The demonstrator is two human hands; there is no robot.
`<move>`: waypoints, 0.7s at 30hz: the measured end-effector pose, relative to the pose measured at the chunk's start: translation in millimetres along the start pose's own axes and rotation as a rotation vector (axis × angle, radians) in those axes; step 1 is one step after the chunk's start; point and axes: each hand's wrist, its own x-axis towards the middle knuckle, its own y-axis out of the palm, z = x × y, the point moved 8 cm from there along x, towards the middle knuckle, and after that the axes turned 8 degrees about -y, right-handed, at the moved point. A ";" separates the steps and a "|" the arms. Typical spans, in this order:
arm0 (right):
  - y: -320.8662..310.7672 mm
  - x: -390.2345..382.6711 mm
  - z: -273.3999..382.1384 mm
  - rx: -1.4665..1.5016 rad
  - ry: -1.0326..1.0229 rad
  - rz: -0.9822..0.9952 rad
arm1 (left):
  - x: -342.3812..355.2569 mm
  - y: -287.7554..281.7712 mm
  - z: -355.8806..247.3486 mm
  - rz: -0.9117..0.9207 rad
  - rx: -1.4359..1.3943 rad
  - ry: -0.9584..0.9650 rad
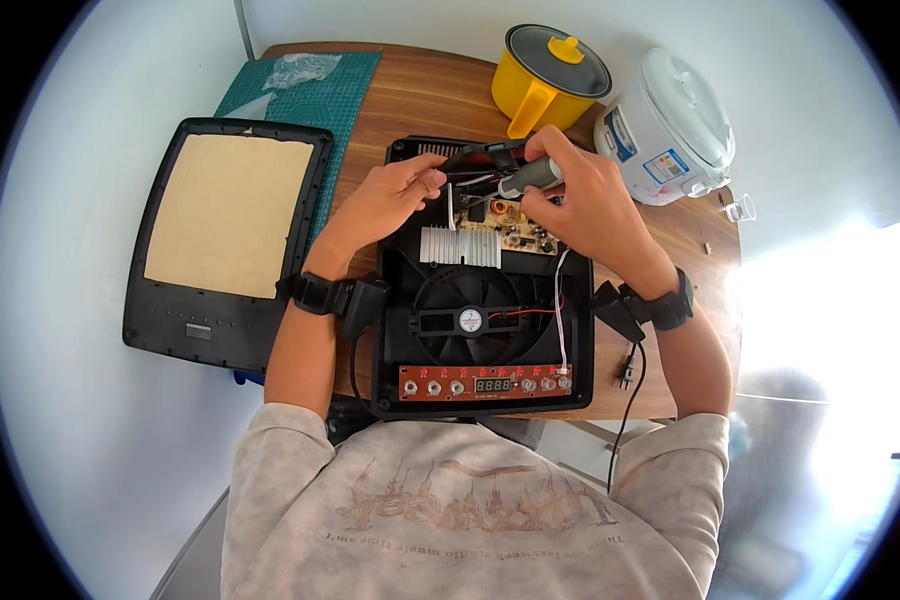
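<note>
The opened black induction cooker base [582, 365] lay in the centre of the frame, on the wooden table [425, 85]. Above its upper part, the right hand [595, 190] was closed around a grey-handled tool [532, 178], whose thin shaft pointed down and left; its tip was hard to make out among the wires. The left hand [385, 205] had thumb and fingertips drawn together by the left end of a curved black bracket [485, 153]; whether it gripped that part could not be told. Fingers and tool hid some of the circuit board [525, 237], beside the finned heatsink [460, 247]. Lower down, the cooling fan [470, 345] carried a round hub label [470, 320] with print too small to read. The red-brown control board [450, 372] at the bottom bore a four-digit display and tiny markings.

At the left, the black top panel [210, 312] with its beige sheet [228, 210] partly covered a green cutting mat [348, 85]. At the upper right, the white rice cooker [685, 110] showed two stickers, blue-and-white and multicoloured, their text too small to read, near a yellow pot [515, 90]. The lettering across the shirt [470, 540] appeared upside down.
</note>
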 end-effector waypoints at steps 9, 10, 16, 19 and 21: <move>-0.5 -1.2 -0.5 -0.005 -0.015 -0.016 | 0.6 0.0 2.1 0.007 0.000 -0.004; -0.5 -1.1 0.1 -0.009 -0.016 -0.014 | 0.9 -0.2 2.5 0.013 0.005 0.005; 0.4 0.4 1.0 -0.019 -0.057 -0.013 | 1.1 -0.4 3.3 0.012 0.005 0.015; 0.5 2.9 5.9 -0.034 -0.038 0.040 | -0.5 -0.1 0.9 0.002 -0.009 -0.001; 1.3 3.8 7.6 -0.104 -0.037 0.054 | -0.1 -0.1 1.0 0.004 -0.016 -0.002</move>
